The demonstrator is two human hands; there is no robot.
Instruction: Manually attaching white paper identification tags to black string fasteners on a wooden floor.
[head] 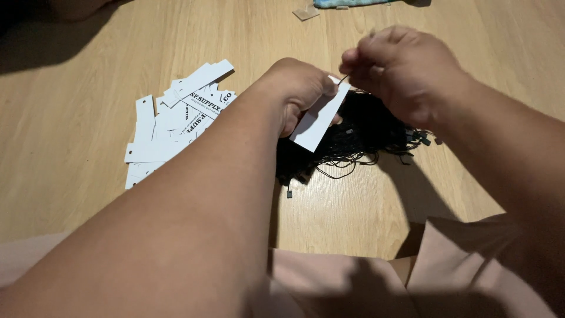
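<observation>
Centre frame: white card tag (pixel 318 121) pinched in left hand (pixel 297 88); thin black string (pixel 342 78) clamped by right hand (pixel 400 70) fingertips. Tag judged light, stiff, best held by edges.

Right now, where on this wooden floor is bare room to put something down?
Bare wood floor lies left of the white tag pile, and also ahead of the black string bundle. It is crowded between pile and bundle, where the left hand and right hand work.
</observation>
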